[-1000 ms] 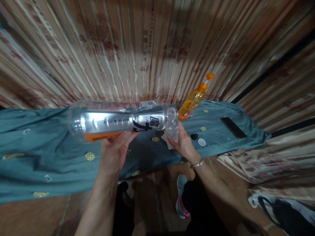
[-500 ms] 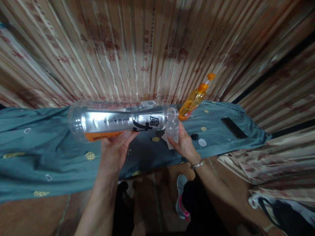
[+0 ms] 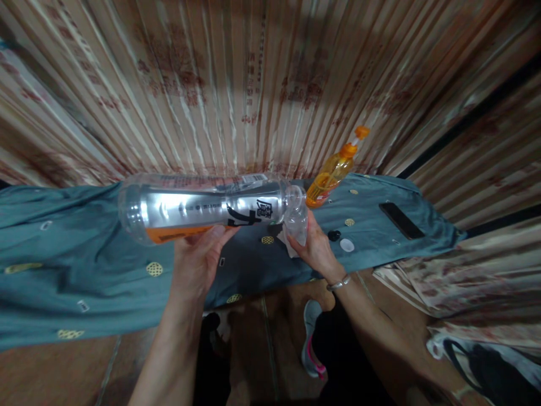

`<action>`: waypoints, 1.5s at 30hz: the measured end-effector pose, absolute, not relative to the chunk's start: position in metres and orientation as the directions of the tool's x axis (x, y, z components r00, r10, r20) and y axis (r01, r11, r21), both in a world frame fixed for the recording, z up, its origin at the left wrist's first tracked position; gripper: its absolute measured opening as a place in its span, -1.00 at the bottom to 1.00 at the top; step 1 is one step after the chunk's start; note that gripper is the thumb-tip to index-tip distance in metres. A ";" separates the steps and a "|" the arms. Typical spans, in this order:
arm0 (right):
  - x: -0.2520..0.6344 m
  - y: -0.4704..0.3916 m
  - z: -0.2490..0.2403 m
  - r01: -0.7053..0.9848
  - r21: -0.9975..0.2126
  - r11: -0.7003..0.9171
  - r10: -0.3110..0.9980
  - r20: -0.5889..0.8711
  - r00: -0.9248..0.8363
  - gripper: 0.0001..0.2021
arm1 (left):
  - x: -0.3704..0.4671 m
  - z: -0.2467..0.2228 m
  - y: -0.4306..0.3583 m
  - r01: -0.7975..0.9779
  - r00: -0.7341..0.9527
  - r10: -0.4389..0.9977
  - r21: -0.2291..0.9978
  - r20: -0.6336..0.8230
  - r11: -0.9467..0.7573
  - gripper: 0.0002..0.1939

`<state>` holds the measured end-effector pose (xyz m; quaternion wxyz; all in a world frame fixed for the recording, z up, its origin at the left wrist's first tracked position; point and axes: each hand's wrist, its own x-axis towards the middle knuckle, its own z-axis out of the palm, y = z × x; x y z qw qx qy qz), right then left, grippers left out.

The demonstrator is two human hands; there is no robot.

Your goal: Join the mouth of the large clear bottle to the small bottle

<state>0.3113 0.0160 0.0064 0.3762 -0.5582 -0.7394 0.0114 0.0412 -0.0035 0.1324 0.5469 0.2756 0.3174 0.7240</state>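
Note:
A large plastic drink bottle (image 3: 203,206) with a silver and orange label lies on its side in the air, its mouth to the right. My left hand (image 3: 200,254) is closed around it from below. My right hand (image 3: 315,242) grips a small clear plastic container (image 3: 296,220) just under the bottle's mouth; whether the two touch I cannot tell. Whitish paper or tissue (image 3: 289,242) shows beside my right fingers. Behind that hand, an orange pump bottle (image 3: 329,177), partly filled with liquid, stands on the cloth.
A green patterned cloth (image 3: 105,270) covers the long surface. To the right lie a small black object (image 3: 333,235), a white round disc (image 3: 347,245) and a dark phone-like slab (image 3: 400,220). Pleated curtains (image 3: 232,84) hang along the back. My shoe (image 3: 311,338) shows on the tiled floor.

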 end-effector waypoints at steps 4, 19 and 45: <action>0.310 0.015 0.007 0.809 -0.457 0.369 0.841 0.534 -0.082 -0.09 | 0.041 0.132 -0.003 -0.605 -0.246 0.967 0.770 0.061 -0.203 -0.62; 0.309 0.014 0.010 0.816 -0.451 0.362 0.846 0.527 -0.083 -0.08 | 0.041 0.131 -0.003 -0.591 -0.257 0.964 0.778 0.068 -0.213 -0.63; 0.308 0.014 0.009 0.806 -0.472 0.358 0.849 0.524 -0.070 -0.08 | 0.039 0.130 -0.003 -0.576 -0.240 0.968 0.792 0.070 -0.201 -0.66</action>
